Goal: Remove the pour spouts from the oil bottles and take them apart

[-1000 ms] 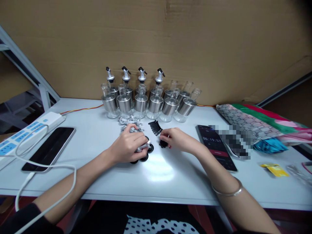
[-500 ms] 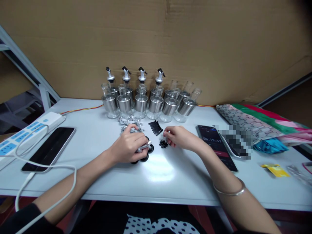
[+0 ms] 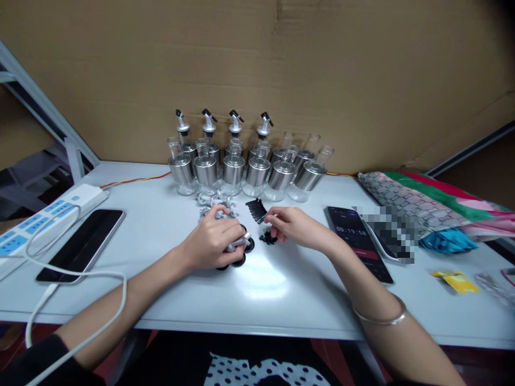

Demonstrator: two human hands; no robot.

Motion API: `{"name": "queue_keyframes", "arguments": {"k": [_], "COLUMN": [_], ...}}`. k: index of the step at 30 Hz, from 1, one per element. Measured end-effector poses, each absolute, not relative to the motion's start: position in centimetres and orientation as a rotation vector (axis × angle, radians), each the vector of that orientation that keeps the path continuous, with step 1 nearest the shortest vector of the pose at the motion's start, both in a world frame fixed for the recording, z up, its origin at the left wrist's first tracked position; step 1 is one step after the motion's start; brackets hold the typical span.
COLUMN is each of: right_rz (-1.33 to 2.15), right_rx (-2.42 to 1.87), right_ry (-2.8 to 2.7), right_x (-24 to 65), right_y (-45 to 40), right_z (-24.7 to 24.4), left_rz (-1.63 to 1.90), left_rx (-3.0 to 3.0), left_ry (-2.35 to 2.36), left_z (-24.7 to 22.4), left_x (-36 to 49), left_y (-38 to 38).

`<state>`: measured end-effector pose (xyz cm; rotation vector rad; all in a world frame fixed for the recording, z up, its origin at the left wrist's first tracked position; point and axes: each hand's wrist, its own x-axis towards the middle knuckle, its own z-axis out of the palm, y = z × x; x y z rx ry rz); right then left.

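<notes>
My left hand is closed around a silver pourer spout, whose tip sticks out past the fingers. Under and beside that hand lie round black stoppers, partly covered by it. My right hand has its fingers curled together at a small pile of black caps; what lies between the fingertips is hidden. Just behind the pile, slim black levers are laid side by side. More silver spouts sit beyond my left hand.
Glass bottles with steel sleeves stand in rows at the back, several topped with pourers. On the left are a phone, a power strip and a white cable. Another phone, folded fabric and a yellow packet lie right.
My right hand has shifted slightly left over the pile of black caps, and its fingers have moved in among them. The left hand keeps its grip on the pourer spout.
</notes>
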<state>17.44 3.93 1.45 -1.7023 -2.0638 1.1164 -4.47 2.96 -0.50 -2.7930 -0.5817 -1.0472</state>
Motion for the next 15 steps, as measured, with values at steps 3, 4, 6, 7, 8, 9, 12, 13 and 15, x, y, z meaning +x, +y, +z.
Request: {"name": "queue_keyframes", "arguments": {"k": [3, 4, 6, 7, 8, 9, 12, 13, 15], "right_rz": [1.066, 1.061, 1.065, 1.076, 1.091, 1.108, 1.148, 1.148, 1.11], "right_rx": [-1.668, -1.648, -1.609, -1.592, -1.578, -1.567, -1.54, -1.533, -1.523], "right_ry": [-2.122, -2.137, -2.153, -2.155, -2.155, -2.155, -2.16, -2.161, -2.174], "right_x": [17.39, 17.38, 17.32, 17.27, 17.2, 17.13, 16.91, 16.87, 16.87], "right_y": [3.9, 3.88, 3.78, 3.71, 3.62, 3.54, 3.33, 3.29, 3.27], "right_z": [1.5, 1.54, 1.66, 1.75, 1.84, 1.93, 2.14, 2.18, 2.25], "left_rz": [-1.041, -1.038, -1.037, -1.035, -1.033, -1.031, -1.031, -1.034, -1.038], "left_rx": [-2.797, -2.799, -2.8, -2.8, -2.799, -2.798, -2.793, -2.792, -2.791], "left_ry": [-0.59, -0.593, -0.594, -0.594, -0.596, -0.598, -0.598, -0.598, -0.595], "left_z": [-0.48, -0.48, -0.5, -0.52, -0.54, -0.56, -0.61, -0.61, -0.58], "left_x": [-4.5, -4.51, -4.53, -4.53, -4.53, -4.53, -4.49, -4.48, -4.46], "left_y": [2.96, 2.96, 2.95, 2.95, 2.95, 2.95, 2.96, 2.96, 2.96]}}
